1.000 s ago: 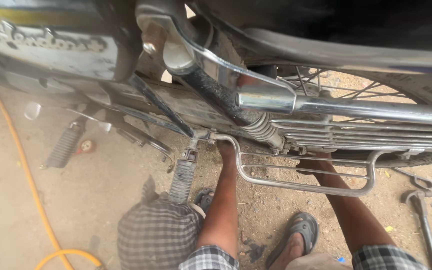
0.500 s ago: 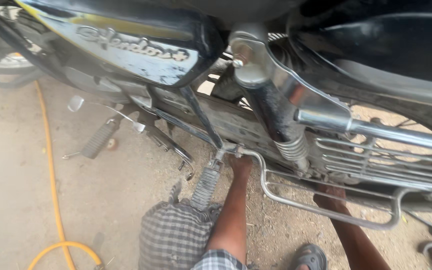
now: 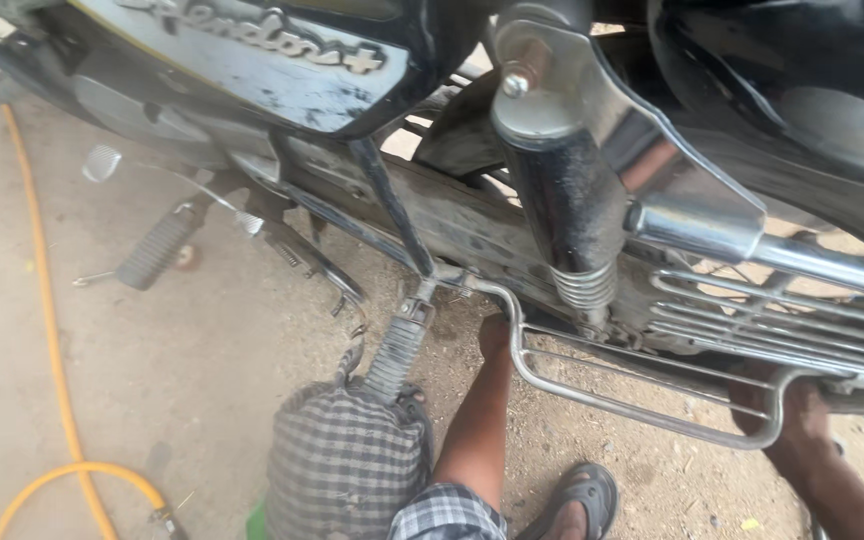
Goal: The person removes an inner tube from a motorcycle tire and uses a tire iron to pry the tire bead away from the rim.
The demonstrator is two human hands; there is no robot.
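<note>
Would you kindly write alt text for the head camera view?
A person's left hand and right hand reach under the side of a black motorcycle, behind its chrome guard rail. A yellow hose lies on the dusty ground.

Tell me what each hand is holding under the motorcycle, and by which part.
Cannot be told: the left hand reaches behind the chrome guard rail, the right hand under the rear; grips hidden.

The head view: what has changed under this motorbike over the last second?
Mostly the view: it swung left and closer, so the shock absorber looms larger. The left hand stays reaching under the frame by the footrest, the right hand behind the chrome guard rail. Nothing visibly taken or let go.
</note>
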